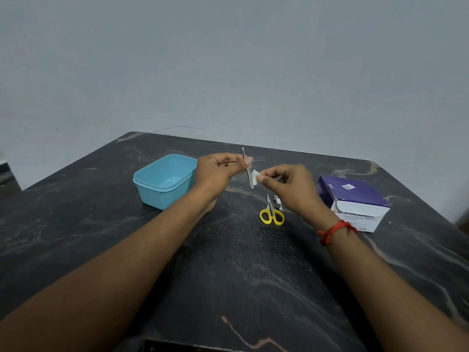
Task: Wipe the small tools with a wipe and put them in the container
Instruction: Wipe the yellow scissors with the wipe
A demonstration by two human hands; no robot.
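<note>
A thin silver metal tool (247, 171) stands nearly upright, pinched in the left hand (218, 171), while the right hand (289, 185) pinches a small white wipe (254, 177) against its lower shaft. Below the right hand lie yellow-handled scissors (271, 212) and a small silver nail clipper (278, 203); the light-blue plastic container (165, 181) sits just left of the left hand on the dark marbled table (241, 275).

Setting: a plain indoor room, most likely domestic; the exact type cannot be determined. Indicators: a dark, marble-veined tabletop (228, 275) set against a bare grey-blue wall (228, 59); a box (355, 196) of alcohol swabs; household items on the surface, namely yellow-handled scissors (271, 215), a nail clipper (278, 203) and a blue plastic container (162, 193).
</note>
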